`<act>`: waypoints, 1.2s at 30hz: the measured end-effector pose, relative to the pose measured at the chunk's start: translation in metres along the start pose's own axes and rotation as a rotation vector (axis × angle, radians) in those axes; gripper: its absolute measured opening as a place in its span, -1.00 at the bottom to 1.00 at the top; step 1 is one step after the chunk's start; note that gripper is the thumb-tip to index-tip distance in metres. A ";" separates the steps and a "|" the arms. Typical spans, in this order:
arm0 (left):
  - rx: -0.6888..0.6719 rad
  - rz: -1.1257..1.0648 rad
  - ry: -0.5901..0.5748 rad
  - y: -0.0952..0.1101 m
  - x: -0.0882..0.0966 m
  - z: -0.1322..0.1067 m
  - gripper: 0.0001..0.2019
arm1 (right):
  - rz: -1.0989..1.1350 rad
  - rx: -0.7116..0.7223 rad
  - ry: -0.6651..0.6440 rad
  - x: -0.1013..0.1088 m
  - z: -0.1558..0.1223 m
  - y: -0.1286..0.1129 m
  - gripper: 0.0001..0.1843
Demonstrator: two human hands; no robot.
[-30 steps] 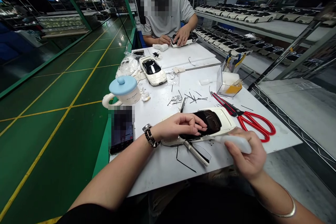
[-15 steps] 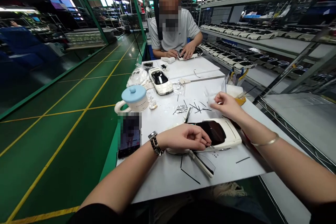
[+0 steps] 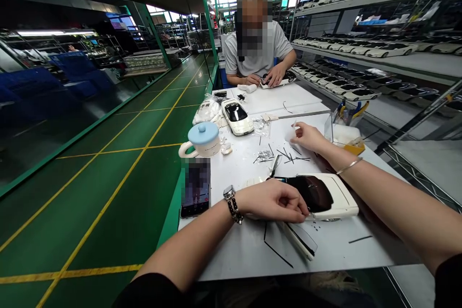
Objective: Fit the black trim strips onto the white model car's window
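Observation:
A white model car (image 3: pixel 339 195) with a dark roof lies on the table, both doors swung out; the near door (image 3: pixel 298 240) points toward me. My left hand (image 3: pixel 279 199) rests over the car's front part, thumb and fingers pinched at the near door opening. Whatever sits between those fingertips is too small to name. My right hand (image 3: pixel 308 137) is raised beyond the car, finger and thumb closed on a translucent piece of plastic (image 3: pixel 289 132). Thin black strips (image 3: pixel 290 155) lie scattered below that hand.
A lidded mug (image 3: pixel 204 139) and a phone (image 3: pixel 195 187) stand at the left edge. Farther back are another white model car (image 3: pixel 237 116) and a co-worker (image 3: pixel 258 53) handling a car. Pliers (image 3: pixel 355 113) and a yellow tray (image 3: pixel 353 147) are at right, beside shelves (image 3: pixel 426 65) of cars.
The view has turned left, shifting the scene rightward. My right hand has moved left and away from me across the table with the translucent plastic. My left hand stays at the car's side.

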State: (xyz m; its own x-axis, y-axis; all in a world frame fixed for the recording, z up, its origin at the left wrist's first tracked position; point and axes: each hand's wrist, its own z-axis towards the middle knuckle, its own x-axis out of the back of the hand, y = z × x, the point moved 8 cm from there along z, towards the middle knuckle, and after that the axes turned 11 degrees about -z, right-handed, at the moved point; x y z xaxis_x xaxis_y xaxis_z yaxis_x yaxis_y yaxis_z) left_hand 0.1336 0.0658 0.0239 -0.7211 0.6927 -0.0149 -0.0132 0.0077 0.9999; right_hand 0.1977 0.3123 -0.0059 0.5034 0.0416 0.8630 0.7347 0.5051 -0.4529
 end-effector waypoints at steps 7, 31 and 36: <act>0.021 0.157 0.016 0.004 0.003 0.000 -0.64 | -0.154 0.215 0.225 0.078 -0.091 0.002 -0.70; 0.046 0.180 0.003 0.005 0.001 -0.002 -0.64 | -0.589 0.814 -0.020 0.050 -0.225 0.009 -0.69; 0.031 0.213 0.002 0.007 0.000 -0.001 -0.64 | -0.466 0.859 0.059 0.070 -0.230 0.014 -0.67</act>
State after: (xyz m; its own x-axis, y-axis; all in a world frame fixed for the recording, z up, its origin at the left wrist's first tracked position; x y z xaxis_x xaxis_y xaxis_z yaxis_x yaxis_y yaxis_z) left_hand 0.1332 0.0650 0.0305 -0.7065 0.6799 0.1964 0.1606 -0.1163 0.9802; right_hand 0.3479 0.1239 -0.0033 0.2857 -0.3524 0.8912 0.2958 0.9170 0.2677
